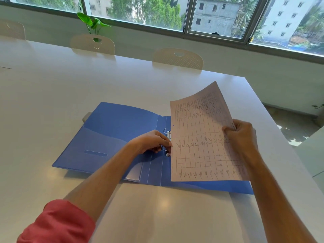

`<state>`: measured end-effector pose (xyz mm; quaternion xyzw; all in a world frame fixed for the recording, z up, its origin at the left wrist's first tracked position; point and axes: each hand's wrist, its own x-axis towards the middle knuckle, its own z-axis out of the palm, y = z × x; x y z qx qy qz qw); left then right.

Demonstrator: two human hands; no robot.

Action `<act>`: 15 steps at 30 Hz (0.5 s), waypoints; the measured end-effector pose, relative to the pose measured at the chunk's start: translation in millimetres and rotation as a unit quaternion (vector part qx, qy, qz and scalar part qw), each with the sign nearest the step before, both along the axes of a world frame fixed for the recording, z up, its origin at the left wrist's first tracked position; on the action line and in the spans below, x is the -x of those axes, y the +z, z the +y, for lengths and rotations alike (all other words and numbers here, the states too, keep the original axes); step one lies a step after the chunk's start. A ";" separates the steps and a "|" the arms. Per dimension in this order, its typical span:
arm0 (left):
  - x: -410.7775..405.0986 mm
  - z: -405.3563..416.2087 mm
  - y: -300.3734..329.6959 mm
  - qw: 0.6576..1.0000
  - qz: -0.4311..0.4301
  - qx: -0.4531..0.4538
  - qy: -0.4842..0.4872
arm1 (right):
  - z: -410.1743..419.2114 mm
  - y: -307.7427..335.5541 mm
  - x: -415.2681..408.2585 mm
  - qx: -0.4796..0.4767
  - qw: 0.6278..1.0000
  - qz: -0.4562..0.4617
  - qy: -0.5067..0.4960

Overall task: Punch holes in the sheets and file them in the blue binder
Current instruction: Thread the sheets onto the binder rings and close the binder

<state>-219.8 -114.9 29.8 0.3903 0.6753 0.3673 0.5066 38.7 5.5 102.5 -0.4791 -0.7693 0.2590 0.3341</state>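
We have the blue binder [122, 137] lying open and flat on the white table [70, 93], so its metal rings [166, 137] stand up to take the sheet [201, 137]. Our left hand [150, 142] pinches the sheet's near-spine edge at the rings, seemingly to line up the holes, which we cannot make out. Our right hand [242, 135] grips the outer edge, bowing the thin, gridded paper above the smooth plastic cover.
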 end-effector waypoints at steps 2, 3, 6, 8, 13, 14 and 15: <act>-1.8 0.2 0.2 1.000 -0.005 -0.003 0.014 | 0.5 0.7 -0.7 0.001 1.000 -0.001 0.001; -2.9 0.4 0.4 1.000 -0.007 -0.007 0.024 | 0.5 1.0 -1.0 0.000 1.000 -0.001 0.002; -5.1 1.9 1.0 0.997 -0.012 -0.030 0.075 | 0.5 2.1 -0.8 -0.003 1.000 0.001 0.008; -6.2 3.2 -0.1 0.990 -0.026 -0.055 0.127 | -1.0 2.0 -0.9 -0.009 1.000 0.003 0.016; -15.6 6.0 -8.7 0.963 -0.022 -0.137 0.231 | -1.9 6.2 0.7 -0.014 0.999 0.001 0.032; -17.1 7.3 -10.2 0.960 -0.015 -0.147 0.239 | -1.0 7.5 1.8 -0.015 0.999 -0.002 0.033; -18.0 8.3 -11.1 0.956 -0.011 -0.154 0.248 | -0.2 8.6 3.1 -0.016 0.999 -0.007 0.035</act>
